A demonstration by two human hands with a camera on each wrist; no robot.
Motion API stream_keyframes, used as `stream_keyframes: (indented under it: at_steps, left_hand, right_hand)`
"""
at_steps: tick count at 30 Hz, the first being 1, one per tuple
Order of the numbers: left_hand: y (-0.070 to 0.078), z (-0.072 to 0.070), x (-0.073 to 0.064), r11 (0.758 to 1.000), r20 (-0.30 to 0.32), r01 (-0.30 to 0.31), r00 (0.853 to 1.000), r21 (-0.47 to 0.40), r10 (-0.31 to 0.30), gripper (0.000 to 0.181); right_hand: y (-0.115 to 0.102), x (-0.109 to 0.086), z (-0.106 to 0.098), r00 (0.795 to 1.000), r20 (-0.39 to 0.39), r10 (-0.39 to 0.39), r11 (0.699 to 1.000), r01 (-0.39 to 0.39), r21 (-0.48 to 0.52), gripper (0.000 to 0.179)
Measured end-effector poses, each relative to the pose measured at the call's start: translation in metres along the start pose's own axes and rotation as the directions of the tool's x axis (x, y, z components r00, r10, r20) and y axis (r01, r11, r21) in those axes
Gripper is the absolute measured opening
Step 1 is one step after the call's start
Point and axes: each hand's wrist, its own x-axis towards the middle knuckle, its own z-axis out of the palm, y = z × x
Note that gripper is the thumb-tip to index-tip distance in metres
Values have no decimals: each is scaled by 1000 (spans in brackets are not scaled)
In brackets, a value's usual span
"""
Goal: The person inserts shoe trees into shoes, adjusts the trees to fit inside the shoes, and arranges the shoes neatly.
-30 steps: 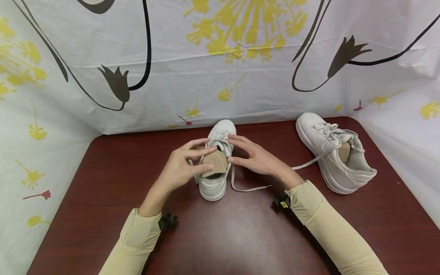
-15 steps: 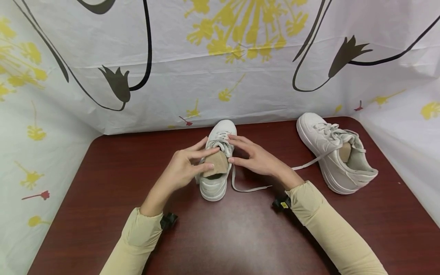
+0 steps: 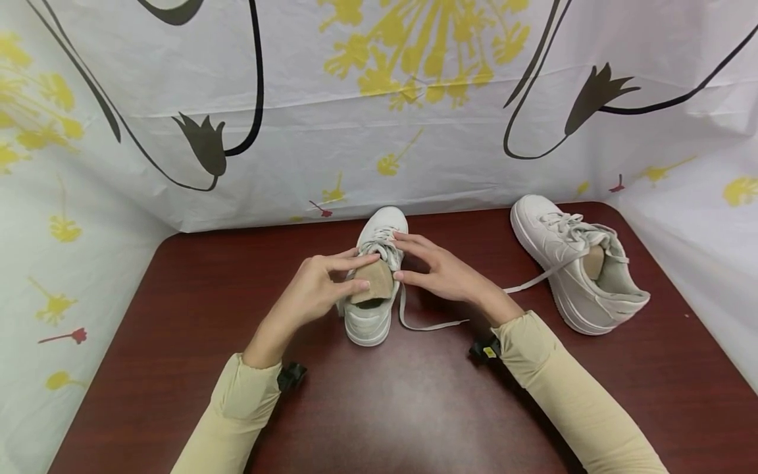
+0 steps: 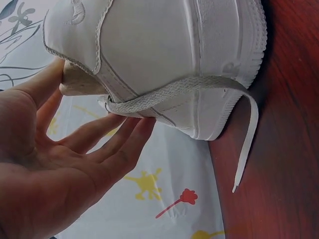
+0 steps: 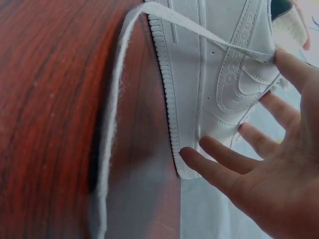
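A white sneaker (image 3: 367, 328) stands upright in the table's middle, its toe toward the back curtain. A tan tongue-like flap (image 3: 374, 280) covers much of its opening. My left hand (image 3: 314, 284) holds that flap between thumb and index finger; the left wrist view shows the other fingers along the shoe's far side. My right hand (image 3: 441, 268) rests at the shoe's right side, thumb at the collar and fingers spread, with fingertips near the lacing (image 3: 383, 249). One loose shoelace end (image 5: 112, 99) trails onto the table from this side; another lace (image 4: 246, 134) hangs on the left.
A second white sneaker (image 3: 568, 263) stands at the right, toe angled back left, its long lace (image 3: 533, 280) reaching toward my right forearm. The dark red wooden table (image 3: 408, 408) ends at a white patterned curtain (image 3: 450, 171) behind and at both sides.
My left hand has shifted slightly to the right, and its fingers have drawn in a little around the flap. The right hand and the shoes look almost unchanged.
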Motion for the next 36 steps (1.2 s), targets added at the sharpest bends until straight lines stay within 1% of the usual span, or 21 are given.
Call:
stream_keyframes:
  at_steps: [4,8,11,13,16,21,24,27,31,36]
  left_hand:
    - [-1,0,2,1000,-5,-10,1000,1,10,40]
    - [-2,2,3,999,-14,-24,1000,-28,23,40]
    - [-5,3,3,999,-16,-21,1000,-48,20,39]
    - [-6,4,4,999,-21,-20,1000,-44,19,39]
    - [-8,5,5,999,-36,-32,999,-9,32,37]
    - [-10,8,8,996,-55,-77,995,45,79,36]
    - [-10,7,7,992,-47,-109,993,60,112,36]
    - [-10,4,5,988,-22,-138,990,74,140,37]
    - [-11,2,4,984,8,-155,988,87,155,42]
    - [-13,3,5,978,-7,-175,984,115,177,43]
  right_hand:
    - [0,0,-1,1000,-2,-3,1000,3,1,61]
    - [-1,0,-1,1000,6,0,1000,0,-7,61]
    - [-1,0,-1,1000,15,7,1000,-7,-17,61]
    - [-1,-1,-1,1000,20,9,1000,-9,-17,61]
    - [-2,-1,-1,1000,19,10,1000,-10,-15,61]
    - [-2,0,-1,1000,9,9,1000,-9,-12,61]
    - [-2,0,-1,1000,3,3,1000,-3,-9,60]
    - [-1,0,0,1000,1,-3,1000,3,-4,60]
    - [0,0,1,1000,-2,-8,1000,8,3,60]
    - [0,0,1,1000,-4,-8,1000,8,4,59]
